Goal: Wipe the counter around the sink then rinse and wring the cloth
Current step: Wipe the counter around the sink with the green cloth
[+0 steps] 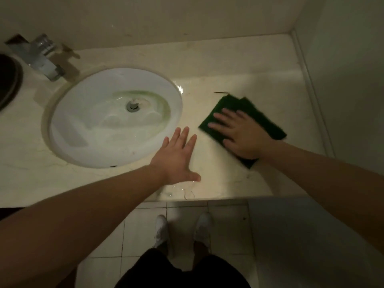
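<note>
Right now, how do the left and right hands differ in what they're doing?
The right hand lies flat on the dark green cloth, to the right of the white oval sink; the left hand rests bare on the wet cream marble counter, holding nothing. The left hand sits beside the sink rim; the right hand is farther from it. Both are open, palms down, fingers spread.

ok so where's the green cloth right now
In the head view the green cloth lies flat on the counter to the right of the sink, pressed under the right hand.
</note>
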Motion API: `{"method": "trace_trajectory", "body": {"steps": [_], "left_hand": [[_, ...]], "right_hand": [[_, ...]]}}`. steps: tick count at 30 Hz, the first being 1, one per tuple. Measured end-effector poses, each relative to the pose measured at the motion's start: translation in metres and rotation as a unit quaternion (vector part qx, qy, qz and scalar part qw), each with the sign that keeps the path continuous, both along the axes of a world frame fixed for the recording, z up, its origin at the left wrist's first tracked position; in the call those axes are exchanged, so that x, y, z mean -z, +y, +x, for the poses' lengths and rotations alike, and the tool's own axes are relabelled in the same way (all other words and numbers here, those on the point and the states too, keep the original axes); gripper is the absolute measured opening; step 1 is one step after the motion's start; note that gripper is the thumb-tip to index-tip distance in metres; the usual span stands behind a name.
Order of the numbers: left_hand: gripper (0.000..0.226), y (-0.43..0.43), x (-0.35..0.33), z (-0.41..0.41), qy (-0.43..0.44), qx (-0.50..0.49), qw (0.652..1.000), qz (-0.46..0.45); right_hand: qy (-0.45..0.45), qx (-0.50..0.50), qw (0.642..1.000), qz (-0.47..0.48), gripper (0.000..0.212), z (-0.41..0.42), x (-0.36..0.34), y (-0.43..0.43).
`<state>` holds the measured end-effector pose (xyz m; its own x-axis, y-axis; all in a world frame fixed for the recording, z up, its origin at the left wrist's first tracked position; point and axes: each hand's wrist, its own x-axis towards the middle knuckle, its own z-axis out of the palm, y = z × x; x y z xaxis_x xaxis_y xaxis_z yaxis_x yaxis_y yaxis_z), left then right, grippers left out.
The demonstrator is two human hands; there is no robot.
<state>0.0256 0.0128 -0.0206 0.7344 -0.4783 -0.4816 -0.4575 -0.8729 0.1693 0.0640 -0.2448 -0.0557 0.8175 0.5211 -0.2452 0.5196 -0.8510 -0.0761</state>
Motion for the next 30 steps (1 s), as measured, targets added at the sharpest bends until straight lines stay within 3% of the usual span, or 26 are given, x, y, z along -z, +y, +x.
{"method": "trace_trajectory", "body": {"steps": [3, 5, 11, 16, 20, 22, 27, 30], "left_hand": [[0.122, 0.001, 0.004, -0.001, -0.007, -0.003, 1.000, -0.007], [0.122, 0.001, 0.006, -0.001, -0.007, 0.002, 1.000, -0.010], [0.123, 0.004, 0.008, 0.001, -0.013, 0.007, 1.000, -0.019], [0.124, 0.007, 0.010, 0.003, -0.028, 0.021, 0.999, -0.023], [0.124, 0.009, 0.015, 0.005, -0.038, 0.032, 0.998, -0.026], [0.124, 0.010, 0.018, 0.006, -0.043, 0.031, 0.998, -0.031], [0.122, 0.008, 0.015, 0.007, -0.029, 0.028, 0.999, -0.023], [0.095, 0.007, -0.005, 0.002, -0.064, -0.029, 0.996, -0.057]], "right_hand": [[-0.034, 0.192, 0.981, 0.011, 0.064, 0.031, -0.001, -0.049], [-0.031, 0.257, 0.966, 0.003, 0.063, 0.034, 0.003, -0.056], [-0.040, 0.199, 0.979, 0.032, 0.063, -0.075, 0.002, 0.003], [-0.032, 0.227, 0.973, 0.039, 0.061, -0.136, -0.002, 0.060], [-0.059, 0.434, 0.899, 0.010, 0.064, -0.103, 0.001, 0.027], [-0.070, 0.486, 0.871, 0.000, 0.064, -0.098, 0.004, 0.033], [-0.073, 0.387, 0.919, 0.030, 0.062, -0.100, 0.006, 0.111], [-0.027, 0.350, 0.924, 0.149, 0.057, -0.100, -0.006, 0.110]]}}
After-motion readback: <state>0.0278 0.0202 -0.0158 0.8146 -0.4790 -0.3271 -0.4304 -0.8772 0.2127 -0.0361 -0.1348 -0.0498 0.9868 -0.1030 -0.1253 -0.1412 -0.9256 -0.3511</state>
